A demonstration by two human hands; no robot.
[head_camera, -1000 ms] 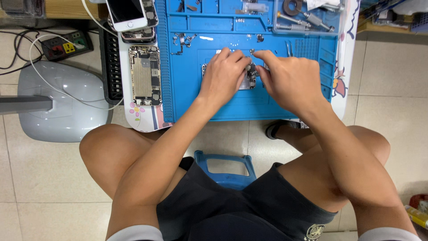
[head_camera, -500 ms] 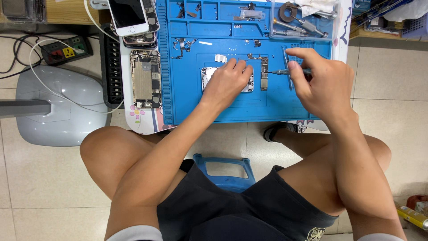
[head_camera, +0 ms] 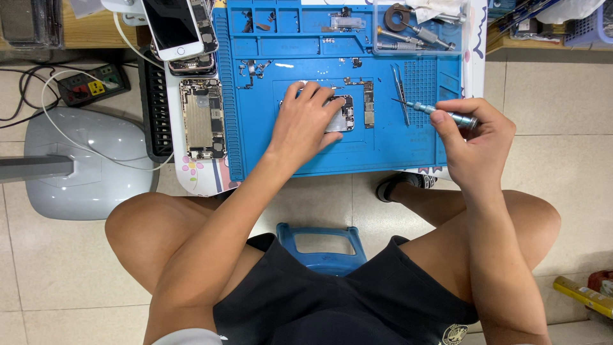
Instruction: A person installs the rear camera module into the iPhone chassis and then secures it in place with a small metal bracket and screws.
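The opened phone shell (head_camera: 341, 115) lies flat mid-mat on the blue desk mat (head_camera: 383, 153), left hand (head_camera: 303, 124) pressing it down, while the right hand (head_camera: 476, 137), off to its right, pinches a screwdriver (head_camera: 437, 112) tip pointing left toward it.

A small white bench (head_camera: 476, 70) is almost wholly covered by a blue work mat (head_camera: 306, 156). On the mat lie an opened phone body (head_camera: 341, 114), a narrow circuit board (head_camera: 369, 104) just beside it, tweezers (head_camera: 401, 92) and small loose parts near the top trays. Left of the mat, a gutted phone shell (head_camera: 201, 118) rests beside a black ribbed rack (head_camera: 156, 108), with a white phone (head_camera: 172, 25) stacked above. A clear tray (head_camera: 418, 29) holds tools at the mat's top right.
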